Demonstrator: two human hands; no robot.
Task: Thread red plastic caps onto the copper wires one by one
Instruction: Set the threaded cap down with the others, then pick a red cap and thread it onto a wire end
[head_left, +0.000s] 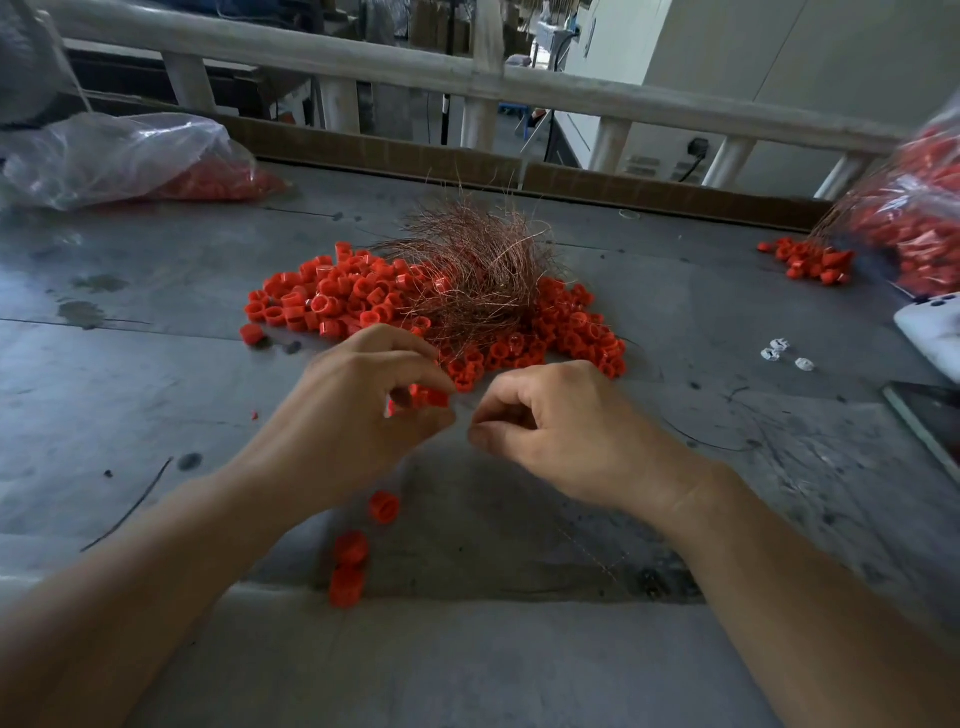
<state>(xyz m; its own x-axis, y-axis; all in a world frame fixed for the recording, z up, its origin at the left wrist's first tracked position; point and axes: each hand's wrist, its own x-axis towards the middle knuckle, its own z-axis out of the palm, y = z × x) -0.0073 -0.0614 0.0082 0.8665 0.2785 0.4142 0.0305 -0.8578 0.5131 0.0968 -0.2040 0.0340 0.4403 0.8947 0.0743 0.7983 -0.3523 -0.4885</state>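
Observation:
A tangled bundle of thin copper wires (475, 270) lies on a heap of red plastic caps (332, 299) in the middle of the grey table. Just in front of the heap, my left hand (358, 410) holds a few red caps (428, 397) in its curled fingers. My right hand (566, 436) is beside it, thumb and forefinger pinched together close to those caps; the fine copper wire between them is barely visible. Three loose red caps (353, 548) lie below my left wrist.
A clear plastic bag with red caps (130, 161) lies at the back left. Another bag of threaded caps (914, 218) sits at the right edge, with a small cluster of caps (810, 260) beside it. A white device (930, 332) and small white scraps (784, 356) lie at the right.

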